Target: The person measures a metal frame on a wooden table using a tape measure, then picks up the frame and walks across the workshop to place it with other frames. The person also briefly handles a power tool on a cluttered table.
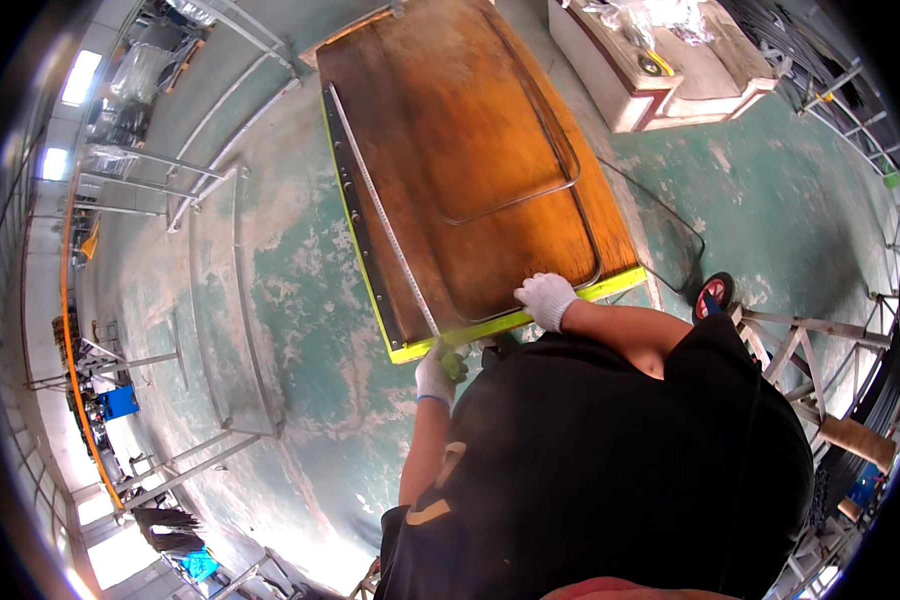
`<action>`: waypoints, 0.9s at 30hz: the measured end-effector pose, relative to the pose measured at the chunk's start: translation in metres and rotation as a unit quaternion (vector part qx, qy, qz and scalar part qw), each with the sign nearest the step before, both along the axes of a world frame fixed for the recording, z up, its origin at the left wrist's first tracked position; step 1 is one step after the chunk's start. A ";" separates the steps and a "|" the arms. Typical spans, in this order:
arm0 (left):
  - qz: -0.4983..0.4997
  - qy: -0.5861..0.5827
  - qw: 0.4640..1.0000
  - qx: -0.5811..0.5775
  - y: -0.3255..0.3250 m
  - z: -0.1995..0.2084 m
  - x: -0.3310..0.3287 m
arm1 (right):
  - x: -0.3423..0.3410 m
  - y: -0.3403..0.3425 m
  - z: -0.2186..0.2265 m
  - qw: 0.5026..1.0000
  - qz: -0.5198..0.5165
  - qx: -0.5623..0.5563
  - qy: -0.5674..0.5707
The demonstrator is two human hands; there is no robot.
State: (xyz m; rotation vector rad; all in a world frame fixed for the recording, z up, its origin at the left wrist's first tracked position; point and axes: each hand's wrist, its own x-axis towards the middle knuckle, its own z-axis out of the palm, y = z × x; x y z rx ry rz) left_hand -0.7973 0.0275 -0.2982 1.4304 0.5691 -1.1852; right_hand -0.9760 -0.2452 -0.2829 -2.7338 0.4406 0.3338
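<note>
In front of me stands a long table with a worn orange-brown wooden top and bright yellow-green edging. My left hand, in a white glove, is closed around a green tape measure at the near left corner. Its pale blade runs out along the table's left side, beside a dark metal strip with holes. On the top lies a bent metal tube frame with rounded corners. My right hand, also gloved in white, is curled over the frame's near side by the front edge; its fingertips are partly hidden.
A pale bench with clear plastic and a yellow-handled tool stands at the far right. A black cable loops over the worn green floor. A red wheel and metal frames are close on my right. More metal frames stand leftward.
</note>
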 end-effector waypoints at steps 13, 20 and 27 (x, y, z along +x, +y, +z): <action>0.051 -0.219 0.974 -0.041 -0.053 0.014 0.065 | 0.018 -0.007 -0.011 0.997 0.069 0.006 0.033; 0.052 -0.170 0.983 0.034 -0.036 0.015 0.019 | 0.036 -0.011 -0.014 0.990 0.096 -0.002 0.105; -0.077 -0.231 0.961 0.135 -0.040 0.020 0.022 | 0.042 -0.035 -0.051 0.986 0.113 0.018 0.122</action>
